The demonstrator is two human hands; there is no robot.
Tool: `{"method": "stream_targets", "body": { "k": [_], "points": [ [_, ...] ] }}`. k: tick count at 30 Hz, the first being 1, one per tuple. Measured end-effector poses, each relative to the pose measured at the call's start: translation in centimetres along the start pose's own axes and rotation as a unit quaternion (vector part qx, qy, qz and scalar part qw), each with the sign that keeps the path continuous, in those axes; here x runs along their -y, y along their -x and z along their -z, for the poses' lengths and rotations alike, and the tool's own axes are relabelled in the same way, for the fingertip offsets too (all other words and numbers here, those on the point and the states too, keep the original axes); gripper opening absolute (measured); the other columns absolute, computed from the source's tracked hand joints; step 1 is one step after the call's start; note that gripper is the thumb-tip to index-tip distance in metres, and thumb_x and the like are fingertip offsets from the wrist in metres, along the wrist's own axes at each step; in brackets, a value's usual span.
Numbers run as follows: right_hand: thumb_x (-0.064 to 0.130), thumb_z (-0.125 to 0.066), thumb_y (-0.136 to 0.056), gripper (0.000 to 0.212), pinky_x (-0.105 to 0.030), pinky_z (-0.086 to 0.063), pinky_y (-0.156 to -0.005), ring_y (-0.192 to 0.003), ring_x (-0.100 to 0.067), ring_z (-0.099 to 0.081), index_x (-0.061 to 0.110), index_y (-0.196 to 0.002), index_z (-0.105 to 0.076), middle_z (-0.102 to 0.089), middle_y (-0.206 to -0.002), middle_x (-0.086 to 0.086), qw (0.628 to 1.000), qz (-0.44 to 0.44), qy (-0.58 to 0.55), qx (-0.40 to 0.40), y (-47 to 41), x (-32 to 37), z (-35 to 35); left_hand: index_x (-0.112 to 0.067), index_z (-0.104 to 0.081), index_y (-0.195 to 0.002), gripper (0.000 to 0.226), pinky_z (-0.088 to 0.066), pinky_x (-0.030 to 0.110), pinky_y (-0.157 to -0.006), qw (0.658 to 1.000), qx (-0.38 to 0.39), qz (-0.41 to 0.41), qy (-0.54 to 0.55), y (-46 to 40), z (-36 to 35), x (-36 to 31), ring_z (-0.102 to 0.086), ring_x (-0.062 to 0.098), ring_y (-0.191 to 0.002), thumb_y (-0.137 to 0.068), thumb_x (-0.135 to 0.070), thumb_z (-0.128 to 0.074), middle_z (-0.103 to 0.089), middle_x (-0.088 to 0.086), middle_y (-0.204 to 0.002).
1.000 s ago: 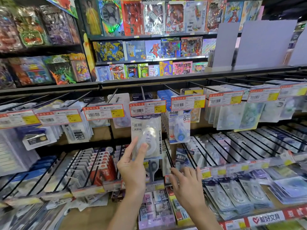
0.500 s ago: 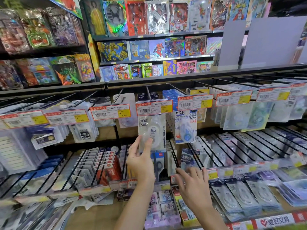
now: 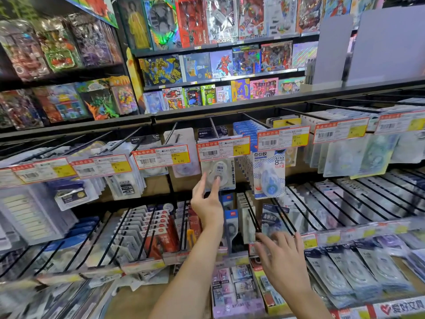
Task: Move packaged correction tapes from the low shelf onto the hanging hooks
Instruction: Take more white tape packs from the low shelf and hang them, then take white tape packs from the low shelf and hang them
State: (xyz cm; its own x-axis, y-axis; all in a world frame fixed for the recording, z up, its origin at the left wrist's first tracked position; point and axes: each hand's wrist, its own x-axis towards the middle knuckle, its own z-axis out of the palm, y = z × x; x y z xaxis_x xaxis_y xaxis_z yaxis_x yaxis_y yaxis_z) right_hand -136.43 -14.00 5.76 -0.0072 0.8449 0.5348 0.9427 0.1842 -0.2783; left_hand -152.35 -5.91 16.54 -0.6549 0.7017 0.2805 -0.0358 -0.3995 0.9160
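Shop aisle — dark shelves (image 3: 207,110) stacked with toy boxes (image 3: 246,61).

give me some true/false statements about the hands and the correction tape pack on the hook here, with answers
1. The left hand touches a clear correction tape pack that hangs on an upper hook. True.
2. That pack hangs under a price tag with a yellow patch. True.
3. The right hand grips a pair of scissors. False: its fingers are spread and hold nothing, reaching toward the lower hooks.
4. The blue and white glue tape pack hangs to the left of the touched pack. False: it hangs to its right.
5. Boxed toys fill the shelves above the hooks. True.
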Motion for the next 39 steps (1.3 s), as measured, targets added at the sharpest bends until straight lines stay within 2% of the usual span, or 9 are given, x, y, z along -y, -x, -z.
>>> {"method": "stream_targets", "body": {
  "k": [5, 11, 19, 23, 28, 31, 35, 37, 39],
  "points": [
    [0.060, -0.013, -0.101, 0.071, -0.050, -0.026, -0.109, -0.097, -0.026, -0.061, 0.028, -0.110, -0.076, -0.061, -0.090, 0.003, 1.000, 0.002, 0.000, -0.015, 0.0, 0.0, 0.2, -0.014, -0.068, -0.126, 0.048, -0.044, 0.020, -0.096, 1.000, -0.004, -0.003, 0.004, -1.9, -1.0, 1.2, -0.057, -0.007, -0.104, -0.082, -0.027, -0.082, -0.066, -0.008, -0.117],
    [0.059, -0.012, -0.101, 0.071, -0.049, -0.021, -0.113, -0.099, -0.025, -0.061, 0.029, -0.112, -0.075, -0.060, -0.090, 0.004, 1.000, -0.001, 0.007, 0.001, 0.0, 0.3, 0.3, -0.013, -0.067, -0.128, 0.051, -0.040, 0.011, -0.088, 1.000, 0.003, 0.011, 0.013, -3.7, -2.1, 1.8, -0.052, -0.013, -0.101, -0.082, -0.025, -0.082, -0.062, -0.005, -0.120],
    [0.058, -0.010, -0.103, 0.073, -0.050, -0.021, -0.112, -0.102, -0.029, -0.065, 0.028, -0.111, -0.076, -0.067, -0.092, -0.001, 1.000, -0.008, 0.009, 0.014, -0.1, 0.6, 0.6, -0.008, -0.066, -0.127, 0.049, -0.044, 0.027, -0.104, 0.999, 0.007, -0.006, 0.035, -6.1, -3.0, 2.9, -0.058, 0.007, -0.114, -0.082, -0.019, -0.082, -0.061, -0.004, -0.119],
    [0.056, -0.012, -0.103, 0.070, -0.049, -0.021, -0.113, -0.102, -0.028, -0.064, 0.030, -0.112, -0.075, -0.067, -0.092, 0.000, 1.000, -0.006, 0.011, 0.025, -0.2, 0.7, 0.9, -0.007, -0.066, -0.128, 0.051, -0.043, 0.021, -0.097, 0.999, 0.021, -0.013, 0.032, -6.9, -3.2, 3.5, -0.058, 0.004, -0.113, -0.081, -0.019, -0.083, -0.066, 0.000, -0.121],
    [0.054, -0.028, -0.098, 0.053, -0.050, -0.020, -0.114, -0.102, -0.027, -0.063, 0.031, -0.113, -0.075, -0.067, -0.092, 0.001, 0.999, 0.000, 0.019, 0.040, -0.1, 0.4, 0.9, -0.003, -0.064, -0.128, 0.050, -0.041, 0.019, -0.092, 0.997, 0.062, -0.025, 0.023, -7.6, -2.9, 3.7, -0.058, -0.008, -0.099, -0.083, -0.016, -0.081, -0.063, -0.023, -0.103],
    [0.050, -0.033, -0.097, 0.048, -0.050, -0.020, -0.112, -0.099, -0.027, -0.064, 0.031, -0.110, -0.075, -0.066, -0.090, 0.001, 0.999, 0.002, 0.025, 0.032, -0.3, 0.6, 0.9, -0.008, -0.064, -0.130, 0.047, -0.040, 0.015, -0.092, 0.993, 0.077, -0.059, -0.064, -7.2, -1.9, 2.7, -0.058, -0.007, -0.103, -0.087, -0.022, -0.077, -0.066, -0.014, -0.111],
    [0.049, -0.032, -0.097, 0.050, -0.051, -0.021, -0.109, -0.100, -0.029, -0.064, 0.028, -0.110, -0.075, -0.069, -0.092, -0.003, 0.999, 0.005, 0.040, 0.030, -0.5, 0.6, 1.2, -0.015, -0.057, -0.140, 0.049, -0.038, 0.025, -0.107, 0.945, 0.120, -0.123, -0.277, -5.3, 0.5, 1.4, -0.051, 0.021, -0.132, -0.093, -0.022, -0.069, -0.058, 0.007, -0.140],
    [0.052, -0.026, -0.098, 0.056, -0.051, -0.019, -0.112, -0.108, -0.030, -0.061, 0.027, -0.118, -0.073, -0.069, -0.101, -0.005, 0.998, 0.002, 0.036, 0.051, -0.5, 0.6, 1.4, -0.017, -0.048, -0.147, 0.053, -0.030, 0.033, -0.115, 0.880, 0.207, -0.144, -0.403, -3.9, 2.3, 0.8, -0.037, 0.022, -0.143, -0.096, -0.026, -0.062, -0.046, 0.006, -0.151],
    [0.056, -0.016, -0.099, 0.063, -0.050, -0.014, -0.118, -0.127, -0.030, -0.051, 0.030, -0.136, -0.061, -0.065, -0.122, -0.008, 0.995, -0.003, 0.035, 0.090, -0.8, 1.0, 2.2, -0.019, -0.043, -0.150, 0.054, -0.028, 0.037, -0.117, 0.780, 0.286, -0.186, -0.524, -2.5, 4.5, -0.4, -0.030, 0.021, -0.147, -0.099, -0.028, -0.056, -0.041, 0.005, -0.155]
  ]
}}
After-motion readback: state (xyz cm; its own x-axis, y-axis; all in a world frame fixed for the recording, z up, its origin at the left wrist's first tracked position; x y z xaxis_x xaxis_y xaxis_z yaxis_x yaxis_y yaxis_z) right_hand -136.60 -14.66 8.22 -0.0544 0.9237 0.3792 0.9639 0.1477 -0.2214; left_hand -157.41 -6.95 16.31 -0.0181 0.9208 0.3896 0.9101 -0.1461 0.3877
